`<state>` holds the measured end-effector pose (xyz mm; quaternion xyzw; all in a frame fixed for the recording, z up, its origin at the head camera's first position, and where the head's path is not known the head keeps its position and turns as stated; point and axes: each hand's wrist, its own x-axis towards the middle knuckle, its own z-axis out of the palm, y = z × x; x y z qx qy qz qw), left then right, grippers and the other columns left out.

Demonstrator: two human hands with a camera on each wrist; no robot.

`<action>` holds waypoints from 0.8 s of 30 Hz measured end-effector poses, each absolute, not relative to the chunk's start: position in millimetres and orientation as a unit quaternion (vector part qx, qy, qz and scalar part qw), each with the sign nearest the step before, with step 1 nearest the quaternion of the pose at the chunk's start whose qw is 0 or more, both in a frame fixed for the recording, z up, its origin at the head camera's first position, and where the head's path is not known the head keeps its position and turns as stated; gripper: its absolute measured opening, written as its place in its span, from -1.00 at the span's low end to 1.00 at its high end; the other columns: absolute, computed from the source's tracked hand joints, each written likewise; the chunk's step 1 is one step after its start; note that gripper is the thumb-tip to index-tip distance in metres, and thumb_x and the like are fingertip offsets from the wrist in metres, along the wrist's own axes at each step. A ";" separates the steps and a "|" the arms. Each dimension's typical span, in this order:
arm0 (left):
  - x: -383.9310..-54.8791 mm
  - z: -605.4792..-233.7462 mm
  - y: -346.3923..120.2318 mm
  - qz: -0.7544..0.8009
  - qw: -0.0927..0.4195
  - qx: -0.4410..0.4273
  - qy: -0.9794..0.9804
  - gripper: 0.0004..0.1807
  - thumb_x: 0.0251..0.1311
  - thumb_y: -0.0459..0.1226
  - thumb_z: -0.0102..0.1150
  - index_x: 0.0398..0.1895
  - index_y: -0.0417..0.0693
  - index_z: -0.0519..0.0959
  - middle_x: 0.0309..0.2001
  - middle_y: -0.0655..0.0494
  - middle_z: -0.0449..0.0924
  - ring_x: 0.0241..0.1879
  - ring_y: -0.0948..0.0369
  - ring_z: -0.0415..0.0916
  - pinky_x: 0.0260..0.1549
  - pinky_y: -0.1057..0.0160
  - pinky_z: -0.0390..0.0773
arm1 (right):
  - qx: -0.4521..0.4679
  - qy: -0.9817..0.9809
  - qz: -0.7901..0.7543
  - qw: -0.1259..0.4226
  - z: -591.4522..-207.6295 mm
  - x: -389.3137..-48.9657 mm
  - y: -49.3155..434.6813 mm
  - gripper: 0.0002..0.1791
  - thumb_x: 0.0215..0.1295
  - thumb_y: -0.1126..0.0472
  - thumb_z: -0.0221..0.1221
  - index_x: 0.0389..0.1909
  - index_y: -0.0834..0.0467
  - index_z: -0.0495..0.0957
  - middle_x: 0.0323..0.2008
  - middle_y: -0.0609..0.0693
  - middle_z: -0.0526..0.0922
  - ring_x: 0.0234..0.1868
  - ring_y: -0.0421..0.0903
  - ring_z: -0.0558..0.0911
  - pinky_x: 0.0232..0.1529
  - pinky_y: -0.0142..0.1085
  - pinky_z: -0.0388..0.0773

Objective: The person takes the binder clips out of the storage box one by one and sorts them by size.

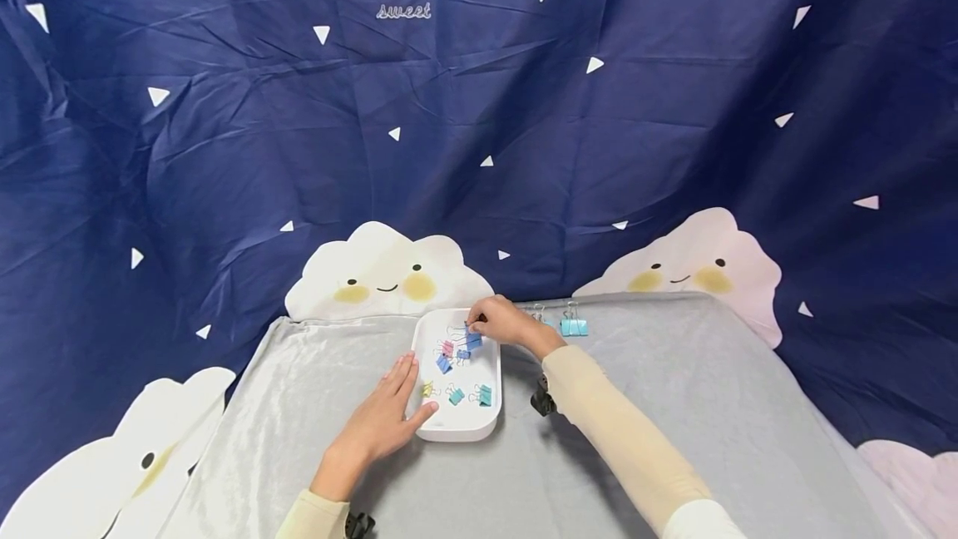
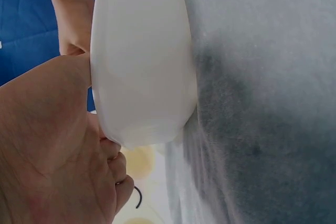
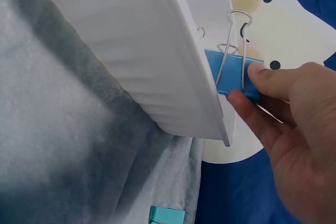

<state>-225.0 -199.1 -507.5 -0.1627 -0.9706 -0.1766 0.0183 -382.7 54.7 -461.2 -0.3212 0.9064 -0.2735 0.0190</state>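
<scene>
My right hand (image 1: 503,323) pinches a blue binder clip (image 3: 233,73) between thumb and fingers, over the far right part of a white tray (image 1: 458,431). The clip's wire handles stand up in the right wrist view. My left hand (image 1: 383,416) rests against the tray's left side, fingers extended along the rim and thumb at the near left edge. Inside the tray lie a pink clip (image 1: 446,348), several blue clips (image 1: 444,364), a yellow clip (image 1: 427,388) and two teal clips (image 1: 485,395). In the left wrist view the tray wall (image 2: 142,56) hides its contents.
Beyond my right wrist, a light blue binder clip (image 1: 574,328) stands near the back edge of the grey cloth (image 1: 674,422); another beside it is partly hidden by the wrist. A dark blue curtain (image 1: 524,106) with cloud faces hangs behind the table.
</scene>
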 end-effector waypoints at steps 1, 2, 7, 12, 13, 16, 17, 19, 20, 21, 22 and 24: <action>-224.9 -507.2 -199.1 -0.177 0.018 -0.163 -0.971 -0.06 0.56 0.19 0.02 0.68 -0.31 0.10 0.73 -0.17 -0.04 0.72 -0.12 -0.05 0.70 -0.14 0.08 | -0.322 0.907 -0.271 0.008 -460.6 -382.4 55.6 -0.91 0.46 0.25 0.34 -0.16 0.13 0.82 -0.20 -0.02 0.85 -0.21 -0.16 0.74 -0.09 -0.26 0.71; -224.9 -507.2 -199.1 -0.178 0.020 -0.163 -0.970 -0.06 0.56 0.18 0.03 0.68 -0.31 0.10 0.73 -0.18 -0.03 0.72 -0.13 -0.05 0.70 -0.14 0.09 | -0.323 0.907 -0.271 -0.003 -459.9 -382.0 56.3 -0.91 0.45 0.25 0.35 -0.17 0.13 0.82 -0.19 -0.02 0.85 -0.20 -0.14 0.74 -0.09 -0.25 0.71; -225.0 -509.9 -199.5 -0.173 0.022 -0.160 -0.972 -0.05 0.55 0.20 0.03 0.68 -0.30 0.10 0.73 -0.17 -0.01 0.72 -0.12 -0.03 0.69 -0.14 0.11 | -0.338 0.900 -0.272 -0.045 -458.4 -381.1 61.1 -0.91 0.40 0.29 0.37 -0.33 0.13 0.79 -0.13 -0.02 0.79 -0.13 -0.09 0.71 -0.08 -0.26 0.68; -226.0 -514.3 -198.9 -0.166 0.038 -0.162 -0.972 -0.04 0.55 0.22 0.02 0.67 -0.33 0.13 0.71 -0.20 0.03 0.71 -0.14 0.01 0.68 -0.16 0.15 | -0.321 0.896 -0.304 -0.051 -456.8 -380.8 68.3 -0.93 0.39 0.30 0.39 -0.18 0.14 0.68 -0.15 0.00 0.72 -0.17 -0.13 0.68 -0.10 -0.28 0.69; -226.0 -514.8 -198.6 -0.165 0.043 -0.163 -0.972 -0.04 0.55 0.22 0.01 0.66 -0.34 0.14 0.71 -0.21 0.05 0.70 -0.15 0.02 0.67 -0.17 0.16 | -0.319 0.894 -0.309 -0.053 -456.4 -381.0 70.1 -0.87 0.38 0.30 0.39 -0.13 0.15 0.66 -0.16 0.01 0.72 -0.18 -0.14 0.68 -0.12 -0.28 0.69; -225.7 -515.7 -197.8 -0.157 0.048 -0.159 -0.973 -0.04 0.55 0.24 -0.01 0.66 -0.34 0.14 0.71 -0.21 0.04 0.71 -0.13 0.02 0.68 -0.15 0.15 | -0.322 0.891 -0.313 -0.065 -455.3 -381.1 76.5 -0.77 0.38 0.30 0.38 0.01 0.19 0.65 -0.10 0.04 0.71 -0.16 -0.14 0.69 -0.10 -0.28 0.70; -225.4 -515.8 -197.4 -0.156 0.052 -0.159 -0.974 -0.04 0.55 0.24 -0.02 0.65 -0.35 0.15 0.71 -0.21 0.05 0.70 -0.14 0.03 0.68 -0.16 0.15 | -0.326 0.890 -0.310 -0.073 -455.0 -381.2 78.9 -0.75 0.38 0.30 0.37 0.03 0.20 0.67 -0.08 0.04 0.72 -0.16 -0.13 0.69 -0.09 -0.27 0.70; -224.5 -516.1 -196.9 -0.154 0.059 -0.156 -0.974 -0.04 0.55 0.25 -0.03 0.64 -0.36 0.17 0.70 -0.22 0.08 0.70 -0.14 0.04 0.67 -0.16 0.16 | -0.329 0.889 -0.305 -0.090 -454.3 -381.3 84.7 -0.77 0.39 0.29 0.37 0.03 0.20 0.72 -0.06 0.05 0.72 -0.16 -0.11 0.70 -0.09 -0.25 0.71; -223.9 -515.8 -196.6 -0.152 0.062 -0.155 -0.974 -0.03 0.55 0.26 -0.03 0.64 -0.36 0.18 0.70 -0.22 0.08 0.69 -0.14 0.05 0.67 -0.16 0.17 | -0.328 0.889 -0.305 -0.095 -453.9 -381.3 87.8 -0.78 0.40 0.28 0.37 0.02 0.19 0.75 -0.06 0.05 0.73 -0.15 -0.10 0.71 -0.08 -0.24 0.72; -223.4 -515.9 -196.4 -0.152 0.066 -0.154 -0.974 -0.03 0.55 0.26 -0.03 0.64 -0.36 0.19 0.69 -0.22 0.10 0.69 -0.14 0.06 0.66 -0.17 0.18 | -0.326 0.889 -0.307 -0.099 -453.4 -381.4 91.0 -0.80 0.40 0.28 0.37 0.00 0.18 0.76 -0.05 0.04 0.73 -0.15 -0.10 0.72 -0.08 -0.23 0.73; -222.8 -515.8 -196.1 -0.152 0.070 -0.154 -0.974 -0.03 0.55 0.26 -0.02 0.63 -0.36 0.20 0.69 -0.23 0.11 0.69 -0.15 0.07 0.66 -0.17 0.19 | -0.322 0.889 -0.311 -0.100 -453.0 -381.7 94.6 -0.81 0.40 0.28 0.37 -0.01 0.17 0.77 -0.05 0.04 0.73 -0.14 -0.09 0.72 -0.07 -0.22 0.73; -221.8 -516.0 -195.6 -0.150 0.079 -0.152 -0.974 -0.03 0.54 0.26 -0.01 0.62 -0.37 0.21 0.68 -0.23 0.13 0.68 -0.16 0.09 0.65 -0.18 0.20 | -0.312 0.888 -0.323 -0.100 -451.6 -381.9 102.6 -0.82 0.41 0.28 0.37 -0.01 0.16 0.77 -0.05 0.04 0.73 -0.12 -0.07 0.75 -0.05 -0.20 0.75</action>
